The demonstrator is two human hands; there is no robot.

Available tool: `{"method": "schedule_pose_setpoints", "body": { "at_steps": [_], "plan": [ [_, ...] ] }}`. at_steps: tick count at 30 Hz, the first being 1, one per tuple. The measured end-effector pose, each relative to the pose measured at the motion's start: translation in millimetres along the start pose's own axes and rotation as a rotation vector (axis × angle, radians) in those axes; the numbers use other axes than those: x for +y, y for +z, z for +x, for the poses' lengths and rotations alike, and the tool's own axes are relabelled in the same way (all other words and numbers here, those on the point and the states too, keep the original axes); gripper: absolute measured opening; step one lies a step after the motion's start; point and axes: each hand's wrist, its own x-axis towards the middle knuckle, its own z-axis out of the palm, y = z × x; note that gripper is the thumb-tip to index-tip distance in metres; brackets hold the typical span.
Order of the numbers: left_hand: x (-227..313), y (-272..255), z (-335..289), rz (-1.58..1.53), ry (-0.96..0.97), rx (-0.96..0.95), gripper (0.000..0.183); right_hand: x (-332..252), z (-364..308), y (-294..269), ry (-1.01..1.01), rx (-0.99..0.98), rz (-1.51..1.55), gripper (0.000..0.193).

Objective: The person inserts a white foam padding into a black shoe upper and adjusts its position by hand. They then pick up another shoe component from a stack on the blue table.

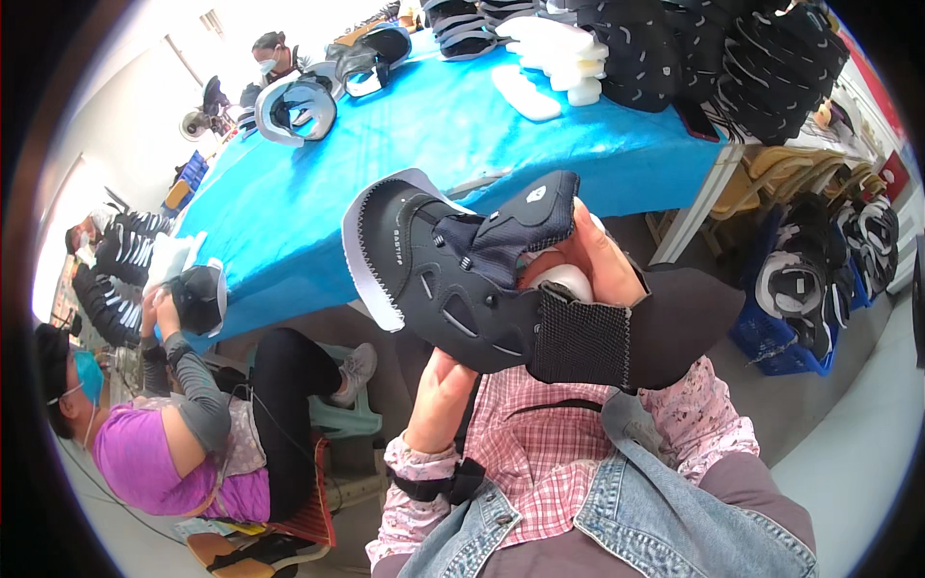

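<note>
Between my hands, above my lap, is a black padded neck brace (482,318) with a white, zigzag-stitched rim on its left end and slots in its side. My left hand (445,390) grips its underside, the fingers mostly hidden behind it. My right hand (609,258) is closed on the brace at its central opening, the fingers partly inside. A rounded white thing (567,281) shows in that opening; I cannot make out what it is. A mesh-covered black strap end (583,342) and a smooth dark flap (686,323) stick out to the right.
A blue-covered table (405,130) stands ahead, with white foam pieces (528,94), stacked black slotted pieces (780,72), finished-looking braces (297,108) and a phone (696,119). Blue crates (785,352) of braces stand right. At left, a seated co-worker (169,458) handles a black brace (200,299).
</note>
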Motion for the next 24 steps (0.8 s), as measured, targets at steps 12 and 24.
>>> {"method": "schedule_pose_setpoints", "body": {
  "at_steps": [12, 24],
  "plan": [
    [9, 38, -3, -0.075, 0.045, 0.2, 0.05, 1, -3, 0, -0.366, 0.075, -1.197, 0.042],
    [18, 29, -10, 0.155, 0.473, 0.325, 0.045, 27, -70, -5, -0.082, -0.087, -0.213, 0.046]
  ]
}}
